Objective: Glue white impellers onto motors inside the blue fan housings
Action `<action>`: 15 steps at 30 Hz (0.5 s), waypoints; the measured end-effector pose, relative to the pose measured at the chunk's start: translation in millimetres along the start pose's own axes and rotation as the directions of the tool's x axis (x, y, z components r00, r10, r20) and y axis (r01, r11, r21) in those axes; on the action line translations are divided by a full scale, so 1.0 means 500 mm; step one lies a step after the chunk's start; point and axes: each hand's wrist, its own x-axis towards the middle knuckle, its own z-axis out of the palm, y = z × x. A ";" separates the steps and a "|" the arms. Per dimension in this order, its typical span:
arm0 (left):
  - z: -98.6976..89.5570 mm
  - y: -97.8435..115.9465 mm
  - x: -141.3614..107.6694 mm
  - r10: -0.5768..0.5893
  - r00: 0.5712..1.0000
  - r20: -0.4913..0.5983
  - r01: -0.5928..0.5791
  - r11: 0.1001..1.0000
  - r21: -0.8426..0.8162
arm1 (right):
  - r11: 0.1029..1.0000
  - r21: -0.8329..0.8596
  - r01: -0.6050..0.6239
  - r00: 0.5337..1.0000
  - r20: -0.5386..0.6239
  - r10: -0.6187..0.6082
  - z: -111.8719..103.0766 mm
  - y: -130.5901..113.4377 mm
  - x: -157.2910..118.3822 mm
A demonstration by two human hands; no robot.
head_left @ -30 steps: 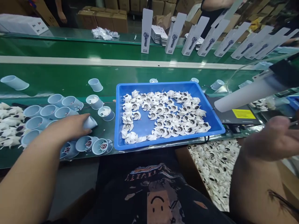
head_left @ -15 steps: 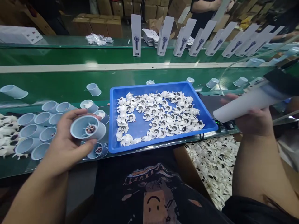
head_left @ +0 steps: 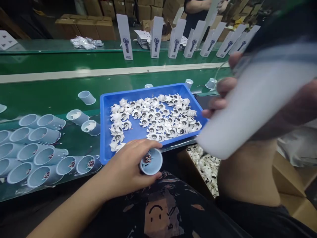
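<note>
My left hand (head_left: 126, 165) grips a light blue plastic cup (head_left: 156, 163) just in front of a blue tray (head_left: 136, 134). The cup is tilted with its mouth facing me, and a small copper-wound motor coil shows inside. White fan impellers (head_left: 162, 120) with dark hubs lie in the tray. On the right, my right hand (head_left: 274, 124) is closed around a white tapered tube (head_left: 237, 112) with a dark far end. Motion blurs the tube, so its exact kind is unclear. Its narrow end points left and down, near the tray's right corner.
Rows of similar blue cups (head_left: 47, 155) stand on the left of the bench. White boxes with a fan picture (head_left: 156, 39) line the shelf behind the green conveyor (head_left: 49, 89). Below right, a carton holds more impellers (head_left: 205, 168). Another person's arm (head_left: 198, 6) shows at the back.
My left hand has carried the cup rightward, from the cup rows to the front of the tray. My right hand has brought the white tube closer and to the left. The view has turned right.
</note>
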 end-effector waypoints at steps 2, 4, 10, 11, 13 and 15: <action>0.012 0.017 0.029 0.065 0.996 -0.053 -0.064 0.998 0.018 | 0.944 0.321 -0.073 0.994 -0.055 0.096 0.063 -0.029 0.009; 0.018 0.033 0.051 0.110 0.990 -0.090 -0.109 0.994 0.015 | 0.909 0.415 -0.040 0.991 -0.098 0.089 0.111 -0.045 0.012; 0.017 0.066 0.076 0.086 0.990 -0.115 -0.093 0.994 -0.057 | 0.904 0.427 0.002 0.993 -0.106 0.048 0.144 -0.043 0.004; 0.017 0.068 0.077 0.079 0.990 -0.115 -0.087 0.994 -0.063 | 0.911 0.413 -0.024 0.995 -0.078 0.061 0.138 -0.042 0.002; 0.018 0.071 0.079 0.066 0.991 -0.115 -0.074 0.995 -0.067 | 0.939 0.340 -0.059 0.996 -0.043 0.078 0.123 -0.036 0.001; 0.021 0.073 0.082 0.058 0.991 -0.117 -0.066 0.995 -0.069 | 0.970 0.235 -0.063 0.997 -0.035 0.073 0.108 -0.023 0.003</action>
